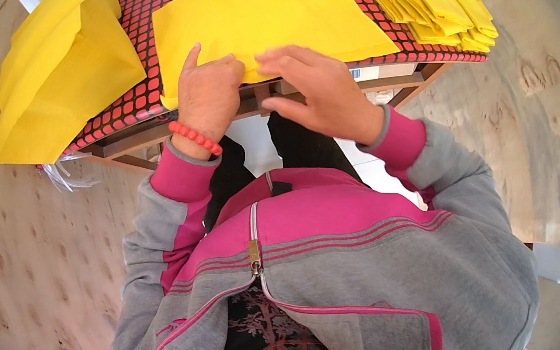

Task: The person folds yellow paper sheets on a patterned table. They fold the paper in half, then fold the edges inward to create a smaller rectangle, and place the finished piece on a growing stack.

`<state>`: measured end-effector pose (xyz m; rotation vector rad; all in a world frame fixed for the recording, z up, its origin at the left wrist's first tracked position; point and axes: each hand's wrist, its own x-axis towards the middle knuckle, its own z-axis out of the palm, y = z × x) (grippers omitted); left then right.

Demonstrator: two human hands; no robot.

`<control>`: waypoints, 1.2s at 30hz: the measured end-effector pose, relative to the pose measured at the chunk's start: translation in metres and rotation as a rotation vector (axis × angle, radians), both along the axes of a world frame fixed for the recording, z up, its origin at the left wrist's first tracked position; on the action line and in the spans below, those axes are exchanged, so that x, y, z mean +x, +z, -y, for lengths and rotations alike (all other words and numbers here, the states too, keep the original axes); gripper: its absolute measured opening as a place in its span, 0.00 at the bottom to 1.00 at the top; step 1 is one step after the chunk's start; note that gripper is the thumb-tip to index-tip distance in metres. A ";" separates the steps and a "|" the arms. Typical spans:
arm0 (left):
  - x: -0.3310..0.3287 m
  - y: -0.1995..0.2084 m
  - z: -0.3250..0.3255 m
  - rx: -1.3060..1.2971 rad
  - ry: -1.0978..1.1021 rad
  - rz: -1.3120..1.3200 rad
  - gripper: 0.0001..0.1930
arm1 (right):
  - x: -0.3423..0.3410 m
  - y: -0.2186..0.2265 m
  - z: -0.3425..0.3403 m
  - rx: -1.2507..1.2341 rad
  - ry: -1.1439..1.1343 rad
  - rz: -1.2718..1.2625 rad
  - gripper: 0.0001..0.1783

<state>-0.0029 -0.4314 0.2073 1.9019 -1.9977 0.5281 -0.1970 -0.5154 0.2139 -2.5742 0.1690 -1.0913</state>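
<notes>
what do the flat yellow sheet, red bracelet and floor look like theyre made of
Flat yellow sheet: matte, probably nonwoven fabric, judging by soft creases; paper is possible.
Red bracelet: smooth-looking round beads, perhaps plastic, though stone could fit.
Floor: likely wood, dull, with knot-like marks.

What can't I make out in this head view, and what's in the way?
All in the head view:
- Left hand: its own back hides its underside, so any grip on the yellow sheet is unclear.
- Right hand: seen from above, so contact with the sheet is uncertain.
- Yellow stack: cut off by the top edge; its layers can't be counted.
- White object: mostly hidden by the tabletop.
</notes>
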 end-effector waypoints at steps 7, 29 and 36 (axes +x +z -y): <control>0.021 0.001 -0.010 -0.023 -0.093 -0.016 0.05 | -0.024 -0.017 0.087 -0.208 -0.201 -0.276 0.20; 0.081 -0.027 -0.020 -0.230 0.040 -1.213 0.08 | -0.101 -0.018 0.163 0.615 -0.123 -0.070 0.16; 0.088 -0.027 0.003 -0.288 0.119 -0.789 0.06 | -0.078 -0.026 0.176 0.209 -0.261 0.033 0.24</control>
